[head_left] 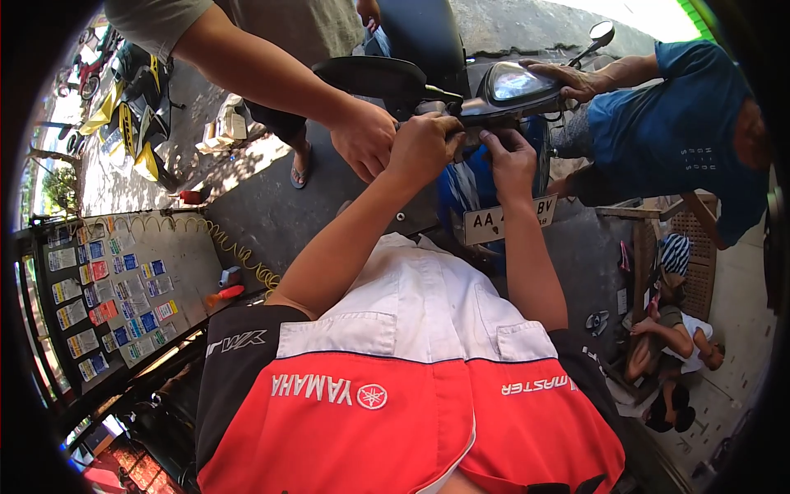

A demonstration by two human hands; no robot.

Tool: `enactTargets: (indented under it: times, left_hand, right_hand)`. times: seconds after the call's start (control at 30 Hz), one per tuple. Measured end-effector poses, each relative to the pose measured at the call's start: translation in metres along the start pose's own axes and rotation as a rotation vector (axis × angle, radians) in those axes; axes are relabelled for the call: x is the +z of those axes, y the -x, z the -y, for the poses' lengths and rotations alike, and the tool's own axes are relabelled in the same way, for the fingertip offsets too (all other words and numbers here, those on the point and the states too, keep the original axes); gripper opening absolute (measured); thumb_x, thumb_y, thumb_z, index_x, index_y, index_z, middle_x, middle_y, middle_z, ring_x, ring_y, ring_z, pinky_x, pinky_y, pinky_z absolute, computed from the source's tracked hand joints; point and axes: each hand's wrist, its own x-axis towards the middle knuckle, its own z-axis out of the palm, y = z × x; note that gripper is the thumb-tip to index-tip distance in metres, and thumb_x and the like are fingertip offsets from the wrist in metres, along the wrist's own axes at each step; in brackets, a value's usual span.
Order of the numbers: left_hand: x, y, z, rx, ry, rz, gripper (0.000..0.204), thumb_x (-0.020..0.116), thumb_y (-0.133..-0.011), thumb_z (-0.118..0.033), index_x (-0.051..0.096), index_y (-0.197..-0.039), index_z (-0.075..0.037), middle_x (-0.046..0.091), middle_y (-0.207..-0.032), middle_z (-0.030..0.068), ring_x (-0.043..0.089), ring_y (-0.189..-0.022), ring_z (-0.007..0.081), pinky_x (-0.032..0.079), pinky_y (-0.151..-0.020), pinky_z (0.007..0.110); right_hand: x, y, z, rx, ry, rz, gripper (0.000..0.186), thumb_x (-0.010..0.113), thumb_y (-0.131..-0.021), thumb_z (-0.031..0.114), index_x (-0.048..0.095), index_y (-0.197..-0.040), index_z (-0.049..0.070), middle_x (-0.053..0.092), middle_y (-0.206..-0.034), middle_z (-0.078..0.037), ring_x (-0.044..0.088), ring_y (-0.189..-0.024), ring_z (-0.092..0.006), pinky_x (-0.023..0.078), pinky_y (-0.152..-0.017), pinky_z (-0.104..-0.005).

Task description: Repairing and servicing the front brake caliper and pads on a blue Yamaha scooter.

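Note:
A blue scooter (466, 193) faces me at the top centre, its number plate (510, 220) below my hands. My left hand (424, 150) is closed with its fingertips at the handlebar area, beside the headlight unit (514, 85); what they grip is hidden. My right hand (510, 156) is pinched at the lower edge of the headlight unit, on something too small to make out. From the upper left, another person's hand (364, 138) rests close to my left hand by the handlebar grip. A person in a blue shirt (675, 123) has a hand (568, 81) on the headlight unit's right side.
Black mirror (370, 76) and round mirror (602, 33) stick out from the scooter. A panel with several coloured cards (123, 288) stands at left, near a coiled yellow hose (239, 247). A yellow-black scooter (136, 123) is parked far left. People sit by a bench (646, 212) at right.

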Motion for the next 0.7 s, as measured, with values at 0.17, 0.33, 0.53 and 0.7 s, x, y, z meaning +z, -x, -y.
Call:
enactTargets:
  times: [0.17,0.33,0.53,0.7]
  left_hand:
    - [0.002,0.005,0.006,0.069,-0.041,0.017,0.021,0.073,-0.087,-0.017,0.078,-0.105,-0.006,0.073,-0.100,0.0164,0.071,-0.086,0.0372,0.057,-0.078,0.042]
    - [-0.003,0.006,0.004,0.123,-0.039,0.016,0.024,0.072,-0.088,-0.017,0.076,-0.108,-0.006,0.072,-0.103,0.0171,0.071,-0.089,0.0369,0.057,-0.077,0.043]
    - [0.000,0.003,0.000,0.112,-0.279,0.079,0.021,0.070,-0.090,-0.024,0.076,-0.103,-0.008,0.071,-0.099,0.0132,0.072,-0.087,0.0351,0.058,-0.077,0.043]
    - [0.001,-0.001,0.004,0.196,-0.341,0.115,0.021,0.068,-0.091,-0.024,0.074,-0.105,-0.010,0.071,-0.099,0.0105,0.072,-0.087,0.0331,0.059,-0.075,0.043]
  right_hand:
    - [0.000,0.003,0.001,-0.153,0.215,-0.030,0.018,0.077,-0.089,0.016,0.076,-0.100,0.001,0.076,-0.088,-0.009,0.070,-0.075,-0.0120,0.053,-0.069,-0.0288]
    - [-0.013,0.008,0.006,-0.336,0.345,-0.047,0.018,0.074,-0.090,0.015,0.076,-0.103,0.003,0.076,-0.090,-0.011,0.072,-0.076,-0.0166,0.055,-0.070,-0.0312]
    - [-0.015,0.002,0.031,-0.535,0.523,0.065,0.015,0.073,-0.089,0.015,0.076,-0.100,0.005,0.074,-0.093,-0.013,0.073,-0.079,-0.0267,0.056,-0.074,-0.0354]
    - [-0.011,-0.005,0.030,-0.546,0.675,0.087,0.017,0.073,-0.088,0.020,0.075,-0.092,0.004,0.075,-0.094,-0.014,0.073,-0.087,-0.0337,0.056,-0.080,-0.0423]
